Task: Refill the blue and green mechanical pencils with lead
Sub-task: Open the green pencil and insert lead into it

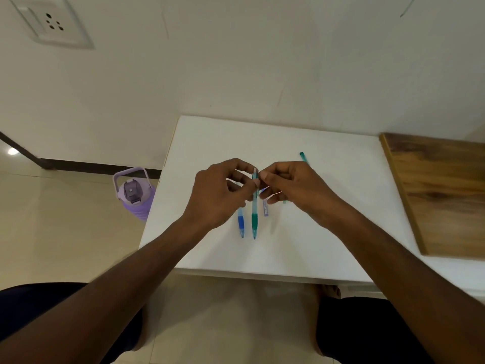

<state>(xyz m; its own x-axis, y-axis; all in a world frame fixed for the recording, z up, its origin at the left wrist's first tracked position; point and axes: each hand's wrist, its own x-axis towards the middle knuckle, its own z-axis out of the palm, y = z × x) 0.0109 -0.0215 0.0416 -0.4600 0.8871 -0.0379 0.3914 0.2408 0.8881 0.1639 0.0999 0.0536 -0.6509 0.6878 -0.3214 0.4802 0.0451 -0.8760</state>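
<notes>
Here the left hand (217, 193) grips the green pencil (254, 206) upright over the white worktop (328, 206). The right hand (291, 185) pinches something tiny at its top end; the blue pencil (240, 223) lies just beside

Head camera looks steeply down, close above the white table (328, 206).

Top half of blue pencil (240, 222) hid behind left hand (219, 194). Thing pinched by right hand (291, 186) too small to tell. Small lead case (265, 208) partly covered. Wooden board (441, 190) cut off by right edge.
</notes>
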